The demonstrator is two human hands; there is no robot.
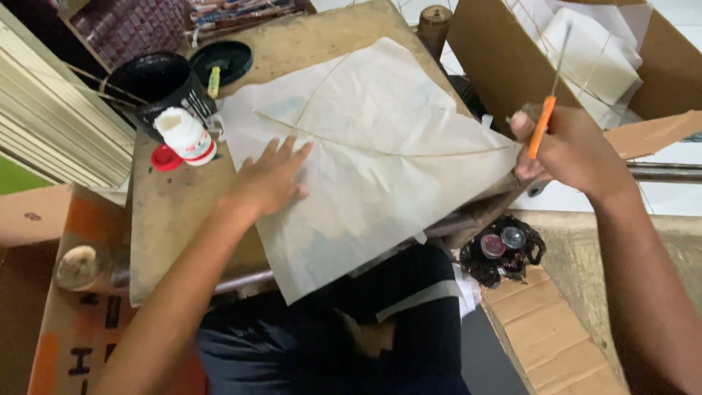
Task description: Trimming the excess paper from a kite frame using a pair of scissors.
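- White thin paper sheet [373, 153], set like a diamond, lies on a worn wooden board [168, 212] across the person's lap in the head view; 2 thin sticks [380, 150] run over it, 1 bowed from side to side and 1 going up toward the top corner.
- Left hand [272, 178] lies flat and open on the left part of the sheet, fingers spread, palm pressing the paper down.
- Right hand [567, 150] is closed around an orange-handled tool [540, 130] at the sheet's right corner, just past the board's edge; its metal end points up toward the cardboard box, and I cannot tell what kind of tool it is.
- White glue bottle [186, 134] stands open near the board's upper left, with its red cap [165, 159] lying just beside it.
- Black bucket [157, 84] behind the bottle holds a few thin sticks; a black lid [221, 61] beside it carries a small yellow-green item.
- Brown cardboard box [497, 66] at upper right holds white folded paper.
- Black plastic bag [504, 252] on the floor to the right holds 2 small round jars, 1 with a red lid and 1 with a pale lid.
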